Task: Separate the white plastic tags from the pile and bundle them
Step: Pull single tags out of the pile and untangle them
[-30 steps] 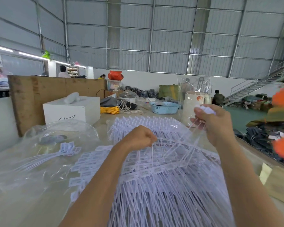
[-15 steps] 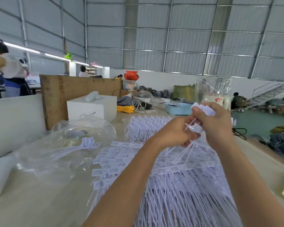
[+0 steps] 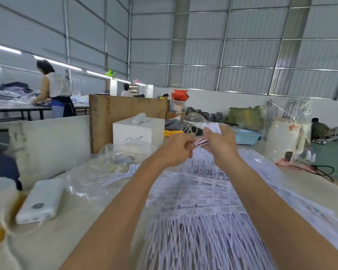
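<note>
Warehouse table (image 3: 53,244) | tag pile (image 3: 203,201) beneath hands; left hand (image 3: 177,151), right hand (image 3: 220,143) both pinching tag bundle (image 3: 213,128)

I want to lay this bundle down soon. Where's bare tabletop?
Bare table shows between the white power bank and the tag pile, under the left forearm. The clear plastic bag crowds the far left; the pile fills the middle and right. Both hands grip the bundle.

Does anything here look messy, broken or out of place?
Nothing stands out. The pile of white tags lies fanned across the table, and both hands, left hand and right hand, hold a small bunch above it.
</note>
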The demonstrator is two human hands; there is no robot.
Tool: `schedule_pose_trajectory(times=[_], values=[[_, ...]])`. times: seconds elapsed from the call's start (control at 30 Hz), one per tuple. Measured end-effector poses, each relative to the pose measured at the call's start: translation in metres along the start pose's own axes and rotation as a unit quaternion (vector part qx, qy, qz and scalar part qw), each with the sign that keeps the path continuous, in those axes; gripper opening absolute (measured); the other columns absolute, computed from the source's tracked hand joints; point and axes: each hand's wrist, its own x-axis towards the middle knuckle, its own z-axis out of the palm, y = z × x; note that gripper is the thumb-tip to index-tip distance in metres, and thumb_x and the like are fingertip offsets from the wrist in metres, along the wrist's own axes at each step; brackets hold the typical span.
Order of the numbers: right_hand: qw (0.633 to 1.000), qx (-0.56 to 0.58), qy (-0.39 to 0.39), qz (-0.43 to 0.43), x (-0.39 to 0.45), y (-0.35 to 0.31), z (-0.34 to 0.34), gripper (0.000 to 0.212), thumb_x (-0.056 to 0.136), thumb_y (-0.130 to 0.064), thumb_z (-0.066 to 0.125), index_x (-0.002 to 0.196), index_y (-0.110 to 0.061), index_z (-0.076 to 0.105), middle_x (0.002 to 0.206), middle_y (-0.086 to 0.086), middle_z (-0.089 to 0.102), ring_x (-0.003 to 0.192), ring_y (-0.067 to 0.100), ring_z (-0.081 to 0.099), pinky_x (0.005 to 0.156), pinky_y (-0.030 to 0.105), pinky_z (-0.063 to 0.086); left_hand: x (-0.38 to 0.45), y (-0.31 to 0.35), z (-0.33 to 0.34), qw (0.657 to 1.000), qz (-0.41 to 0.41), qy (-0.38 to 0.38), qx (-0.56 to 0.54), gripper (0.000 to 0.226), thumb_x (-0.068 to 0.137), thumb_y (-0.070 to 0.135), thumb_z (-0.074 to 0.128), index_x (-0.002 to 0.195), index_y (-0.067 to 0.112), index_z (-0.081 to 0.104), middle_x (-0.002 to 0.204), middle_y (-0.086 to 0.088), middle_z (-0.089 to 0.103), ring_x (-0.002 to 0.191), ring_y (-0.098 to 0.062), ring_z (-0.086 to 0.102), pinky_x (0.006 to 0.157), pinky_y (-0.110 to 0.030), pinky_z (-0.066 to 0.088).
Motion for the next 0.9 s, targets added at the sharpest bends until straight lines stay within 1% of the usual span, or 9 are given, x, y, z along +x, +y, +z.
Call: schedule_pose_trajectory(times=[0.1, 0.17, 0.23, 0.33, 0.47, 0.53, 0.63, 0.77, 0.9], values=[[0.987, -0.051, -0.133, 0.08, -0.013, 0.027, 0.035, 0.018, 0.088, 0.001, 0.058, 0.092, -0.015, 0.054, 0.078, 0.004, 0.058, 0.063, 0.022, 0.058, 0.067, 0.037, 0.055, -0.012, -0.059, -0.027, 0.992, -0.094, 0.013, 0.081, 0.021, 0.094, 0.004, 0.047, 0.091, -0.001, 0.066, 0.085, -0.008, 0.071, 0.064, -0.009, 0.052, 0.056, -0.019, 0.041], [0.969, -0.111, -0.189, 0.115, -0.021, 0.047, 0.047, 0.032, 0.085, 0.001, 0.062, 0.103, -0.021, 0.048, 0.08, -0.002, 0.054, 0.062, 0.021, 0.057, 0.069, 0.038, 0.055, -0.019, -0.098, -0.04, 0.979, -0.172, 0.026, 0.106, 0.019, 0.092, 0.002, 0.048, 0.091, -0.004, 0.066, 0.096, -0.012, 0.07, 0.074, -0.015, 0.057, 0.063, -0.023, 0.044], [0.949, -0.183, -0.227, 0.118, -0.025, 0.065, 0.052, 0.047, 0.084, 0.0, 0.063, 0.122, -0.019, 0.042, 0.086, -0.002, 0.052, 0.068, 0.021, 0.059, 0.072, 0.039, 0.053, -0.028, -0.132, -0.044, 0.962, -0.228, 0.001, 0.148, 0.021, 0.094, 0.003, 0.046, 0.095, -0.003, 0.066, 0.107, -0.019, 0.066, 0.097, -0.025, 0.061, 0.078, -0.028, 0.042], [0.929, -0.273, -0.231, 0.099, -0.026, 0.081, 0.052, 0.048, 0.083, 0.0, 0.063, 0.126, -0.009, 0.044, 0.09, 0.005, 0.056, 0.079, 0.023, 0.062, 0.079, 0.041, 0.054, -0.041, -0.171, -0.038, 0.937, -0.262, -0.024, 0.232, 0.029, 0.096, 0.01, 0.045, 0.116, -0.004, 0.061, 0.12, -0.019, 0.061, 0.114, -0.028, 0.054, 0.085, -0.024, 0.034], [0.93, -0.27, -0.225, 0.103, -0.02, 0.089, 0.05, 0.036, 0.082, 0.001, 0.064, 0.116, -0.006, 0.054, 0.1, 0.013, 0.062, 0.087, 0.026, 0.065, 0.084, 0.042, 0.056, -0.043, -0.197, -0.022, 0.909, -0.303, -0.02, 0.285, 0.031, 0.093, 0.006, 0.042, 0.118, 0.002, 0.06, 0.123, -0.013, 0.061, 0.115, -0.025, 0.056, 0.093, -0.025, 0.04], [0.919, -0.305, -0.237, 0.077, -0.018, 0.093, 0.047, 0.029, 0.083, -0.004, 0.064, 0.111, -0.009, 0.058, 0.096, 0.007, 0.063, 0.086, 0.021, 0.064, 0.08, 0.033, 0.055, -0.04, -0.196, -0.017, 0.904, -0.306, -0.007, 0.299, 0.03, 0.092, 0.003, 0.042, 0.117, 0.004, 0.06, 0.122, -0.011, 0.061, 0.115, -0.024, 0.057, 0.095, -0.025, 0.042], [0.904, -0.344, -0.251, 0.038, -0.019, 0.1, 0.047, 0.021, 0.084, -0.012, 0.065, 0.105, -0.015, 0.063, 0.098, 0.002, 0.062, 0.083, 0.01, 0.059, 0.06, 0.011, 0.045, -0.035, -0.193, -0.01, 0.894, -0.304, 0.003, 0.33, 0.031, 0.095, 0.003, 0.043, 0.123, 0.005, 0.054, 0.127, -0.011, 0.058, 0.121, -0.023, 0.054, 0.1, -0.027, 0.039], [0.902, -0.348, -0.253, 0.019, -0.018, 0.104, 0.049, 0.016, 0.085, -0.013, 0.066, 0.099, -0.018, 0.064, 0.097, 0.0, 0.062, 0.085, 0.01, 0.058, 0.063, 0.012, 0.042, -0.034, -0.191, -0.003, 0.87, -0.327, -0.039, 0.367, 0.037, 0.095, 0.013, 0.047, 0.132, 0.013, 0.046, 0.134, -0.006, 0.05, 0.126, -0.023, 0.047, 0.103, -0.03, 0.036], [0.899, -0.353, -0.259, 0.014, -0.017, 0.103, 0.048, 0.017, 0.085, -0.013, 0.067, 0.101, -0.017, 0.064, 0.094, -0.003, 0.061, 0.084, 0.008, 0.058, 0.064, 0.012, 0.043, -0.022, -0.172, -0.01, 0.865, -0.315, -0.042, 0.388, 0.037, 0.089, 0.017, 0.056, 0.126, 0.017, 0.052, 0.127, -0.003, 0.055, 0.12, -0.022, 0.051, 0.098, -0.032, 0.039]])
